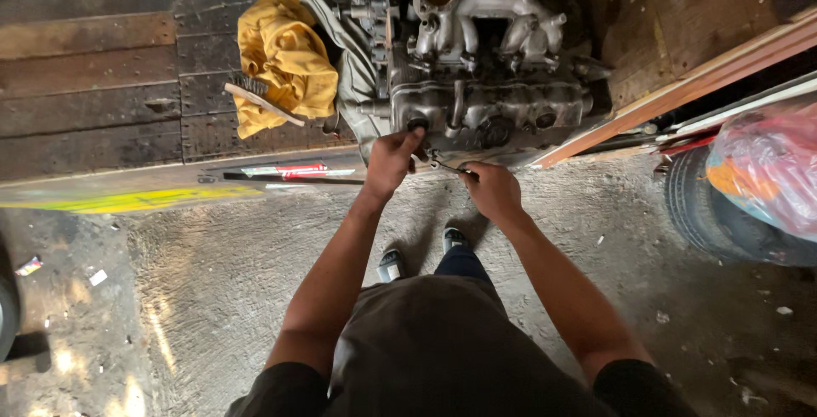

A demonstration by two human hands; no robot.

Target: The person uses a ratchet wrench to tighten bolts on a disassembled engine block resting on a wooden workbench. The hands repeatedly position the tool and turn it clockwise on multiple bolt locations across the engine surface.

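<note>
- Left hand [393,160] pinched onto the near face of the grey engine [477,68], at the wooden platform's [94,102] edge.
- Right hand [492,189] closed around a slim wrench [444,164], reaching toward the engine.

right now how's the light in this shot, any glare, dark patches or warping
Head view: daylight falls bright on the concrete floor at lower left; the engine block is evenly lit and sharp; the top corners sink into deep shadow; the left hand and right hand are clear, without blur; wide-lens warping bends the wooden planks at the edges.
</note>
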